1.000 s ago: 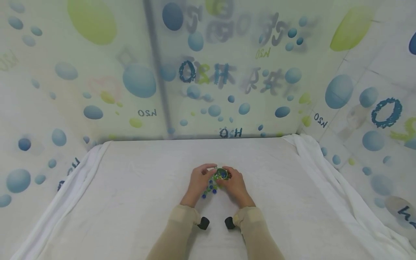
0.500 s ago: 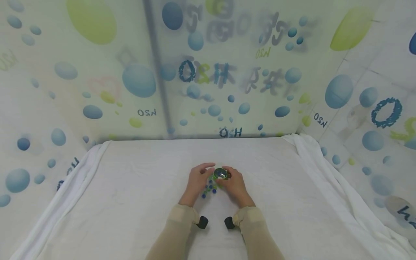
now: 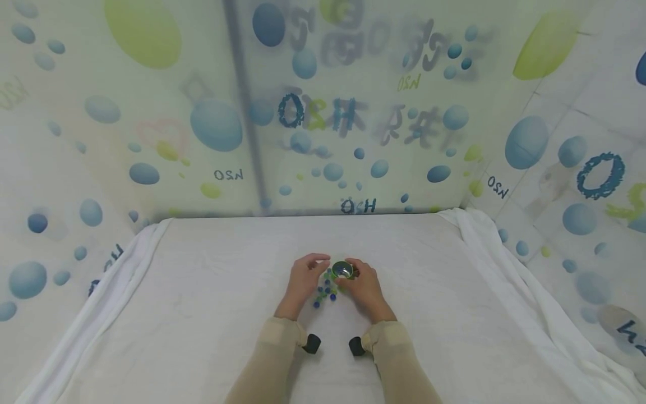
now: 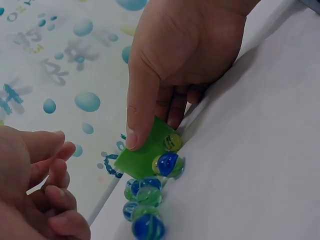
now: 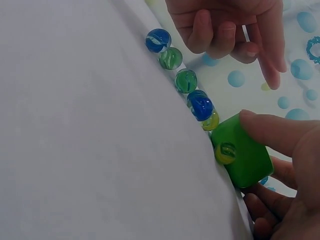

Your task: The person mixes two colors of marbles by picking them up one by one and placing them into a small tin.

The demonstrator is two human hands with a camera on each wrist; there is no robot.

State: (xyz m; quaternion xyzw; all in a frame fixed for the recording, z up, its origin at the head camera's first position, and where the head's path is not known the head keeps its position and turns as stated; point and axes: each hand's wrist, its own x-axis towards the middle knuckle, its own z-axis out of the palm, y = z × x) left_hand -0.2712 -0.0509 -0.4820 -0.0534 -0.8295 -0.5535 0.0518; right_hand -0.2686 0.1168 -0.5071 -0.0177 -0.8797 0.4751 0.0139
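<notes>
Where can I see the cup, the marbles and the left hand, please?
Cup (image 5: 249,154): right wrist view, on its green side wall.
Marbles (image 5: 186,81): right wrist view, on a green one.
Left hand (image 3: 304,278): head view, on the back of it.

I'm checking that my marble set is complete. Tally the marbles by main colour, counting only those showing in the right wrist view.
Blue marbles: 3, one mostly hidden behind another
Green marbles: 2
Yellow marbles: 2
Total: 7 in sight; others may be hidden
</notes>
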